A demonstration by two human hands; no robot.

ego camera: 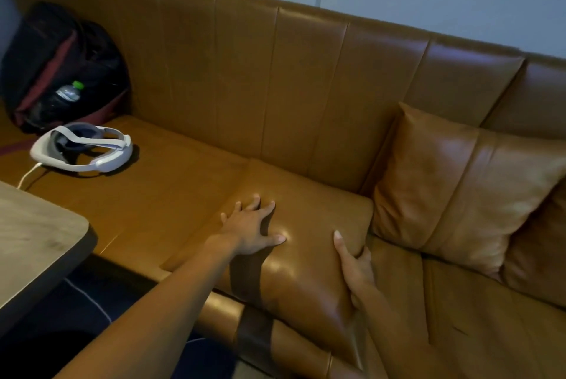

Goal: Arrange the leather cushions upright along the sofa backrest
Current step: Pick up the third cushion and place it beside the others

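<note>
A tan leather cushion (pixel 309 219) lies flat on the sofa seat (pixel 147 204), its far edge close to the backrest (pixel 245 87). My left hand (pixel 252 227) rests palm down on its top with fingers spread. My right hand (pixel 355 265) grips the cushion's right edge, thumb on top and fingers curled around the side. A second tan leather cushion (pixel 453 191) stands upright and slightly tilted against the backrest at the right. Behind it, at the far right edge, part of another cushion (pixel 539 247) shows.
A white headset (pixel 82 148) with a cable lies on the seat at the left. Behind it a dark backpack (pixel 61 66) with a water bottle (pixel 69 93) leans on the backrest. A wooden table corner (pixel 33 234) juts in at the lower left.
</note>
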